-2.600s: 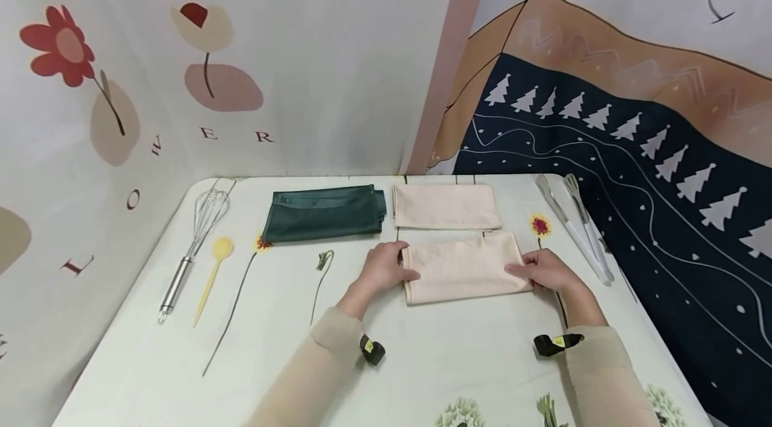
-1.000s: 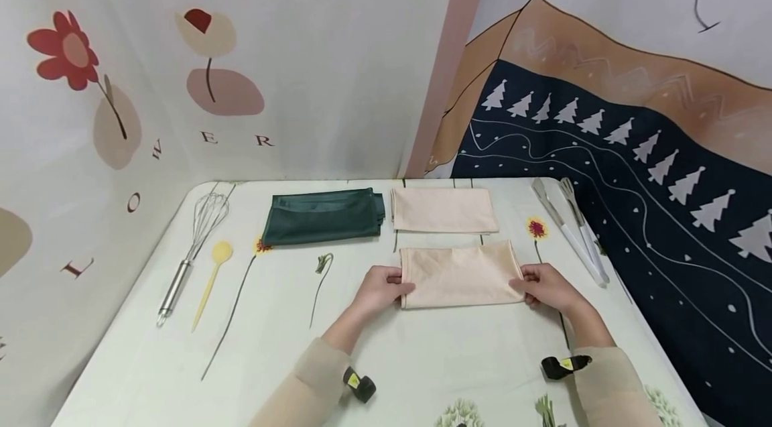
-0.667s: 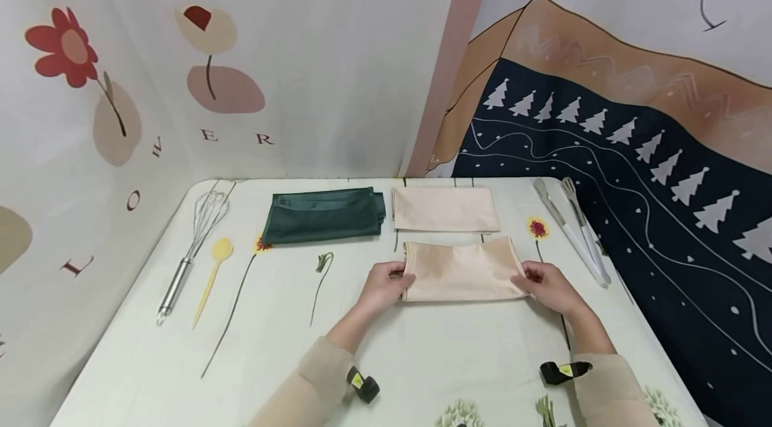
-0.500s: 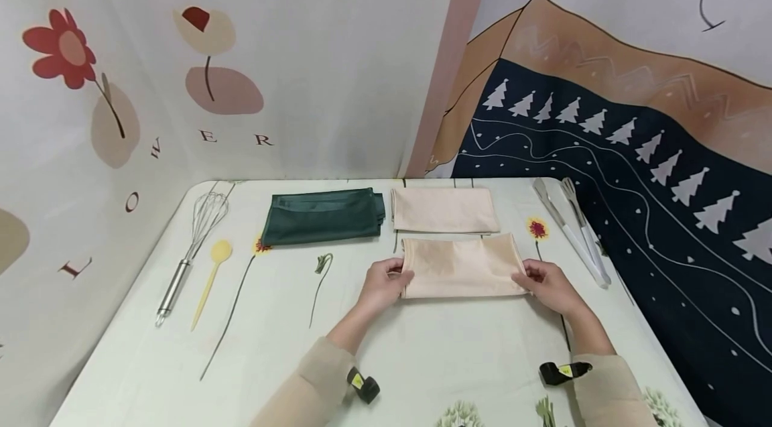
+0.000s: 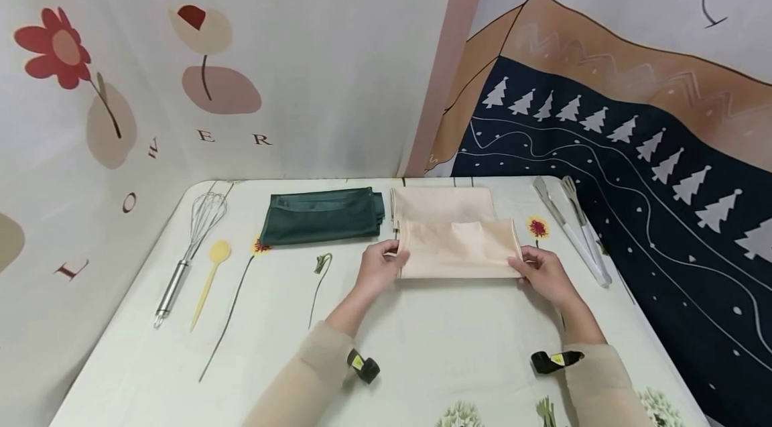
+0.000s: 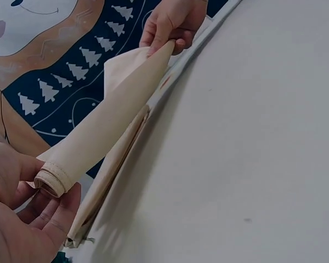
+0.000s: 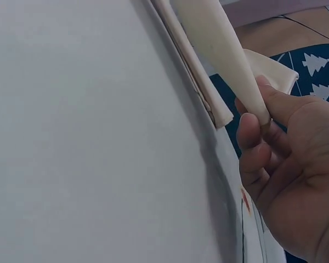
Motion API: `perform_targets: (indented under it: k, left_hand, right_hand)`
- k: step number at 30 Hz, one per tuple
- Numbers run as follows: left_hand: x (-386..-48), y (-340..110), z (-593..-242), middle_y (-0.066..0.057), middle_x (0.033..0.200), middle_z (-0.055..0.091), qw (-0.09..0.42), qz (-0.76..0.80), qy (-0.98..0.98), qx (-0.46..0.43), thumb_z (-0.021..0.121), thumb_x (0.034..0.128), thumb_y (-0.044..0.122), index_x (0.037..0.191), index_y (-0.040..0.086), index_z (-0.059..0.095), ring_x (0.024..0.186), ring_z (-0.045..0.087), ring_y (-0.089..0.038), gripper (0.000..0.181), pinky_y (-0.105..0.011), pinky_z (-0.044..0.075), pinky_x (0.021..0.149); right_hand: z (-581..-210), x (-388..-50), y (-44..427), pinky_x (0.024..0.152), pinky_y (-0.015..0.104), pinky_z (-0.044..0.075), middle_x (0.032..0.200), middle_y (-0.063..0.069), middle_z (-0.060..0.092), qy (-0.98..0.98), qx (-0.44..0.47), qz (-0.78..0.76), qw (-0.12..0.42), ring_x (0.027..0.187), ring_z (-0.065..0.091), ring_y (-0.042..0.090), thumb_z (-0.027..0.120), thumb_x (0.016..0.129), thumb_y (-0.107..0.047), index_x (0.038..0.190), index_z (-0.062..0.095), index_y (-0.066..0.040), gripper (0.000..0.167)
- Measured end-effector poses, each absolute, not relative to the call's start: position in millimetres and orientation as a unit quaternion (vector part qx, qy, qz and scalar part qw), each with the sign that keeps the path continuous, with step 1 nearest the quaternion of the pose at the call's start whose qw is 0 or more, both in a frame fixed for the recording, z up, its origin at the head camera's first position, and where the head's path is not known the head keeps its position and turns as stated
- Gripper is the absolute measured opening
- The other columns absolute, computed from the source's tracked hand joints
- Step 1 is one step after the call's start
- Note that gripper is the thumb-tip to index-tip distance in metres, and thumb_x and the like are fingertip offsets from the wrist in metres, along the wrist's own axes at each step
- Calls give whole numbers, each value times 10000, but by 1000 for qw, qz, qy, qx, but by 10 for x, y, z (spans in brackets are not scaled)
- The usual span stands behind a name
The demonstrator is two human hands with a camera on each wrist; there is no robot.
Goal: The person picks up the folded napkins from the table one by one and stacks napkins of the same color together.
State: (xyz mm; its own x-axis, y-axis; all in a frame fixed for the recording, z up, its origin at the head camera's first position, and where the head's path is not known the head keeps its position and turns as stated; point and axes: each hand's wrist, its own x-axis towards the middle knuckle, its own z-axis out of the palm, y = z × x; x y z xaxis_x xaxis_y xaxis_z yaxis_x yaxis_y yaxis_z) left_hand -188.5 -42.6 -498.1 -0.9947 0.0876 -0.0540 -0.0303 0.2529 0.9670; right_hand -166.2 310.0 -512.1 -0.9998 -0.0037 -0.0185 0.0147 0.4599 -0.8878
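A folded pale-pink cloth [image 5: 460,251] is held above the table between both hands. My left hand [image 5: 380,267] pinches its left end, thumb on top and fingers beneath; the left wrist view shows the folded layers of the cloth [image 6: 107,123] at that end. At the other end my right hand [image 5: 545,274] pinches the corner, and in the right wrist view thumb and fingers close on the cloth [image 7: 230,60]. Behind it lies a second folded pink cloth [image 5: 443,203], its front edge covered by the held one in the head view.
A folded dark green cloth [image 5: 322,216] lies left of the pink ones. On the far left are a whisk [image 5: 188,249] and a yellow spoon [image 5: 212,273]. Two white-handled utensils [image 5: 573,232] lie by the right edge. Printed curtains stand behind the table [image 5: 458,340].
Both hands have carried the held pink cloth away from the body and upward, so that it now overlaps the second pink cloth in view. The other items stay where they were.
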Motion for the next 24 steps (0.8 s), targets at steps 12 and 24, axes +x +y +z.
perform_targets:
  k: [12, 24]
  left_hand:
    - [-2244, -436, -4917, -115, 1054, 707, 24, 583, 812, 25, 690, 962, 129, 1129, 17, 748, 892, 695, -224, 209, -304, 570, 729]
    - [-2595, -435, -4704, -95, 1030, 696, 14, 539, 842, 19, 674, 982, 169, 1127, 39, 750, 875, 656, -205, 209, -315, 544, 704]
  right_hand:
    - [-5077, -1951, 3025, 493, 246, 489, 794, -12, 660, 850, 5, -526, -27, 601, 561, 75, 700, 978, -209, 1119, 679, 61, 305]
    - [-4916, -2318, 2989, 550, 275, 526, 834, 25, 647, 854, 0, -519, -41, 664, 563, 177, 694, 982, -215, 1150, 686, 64, 326]
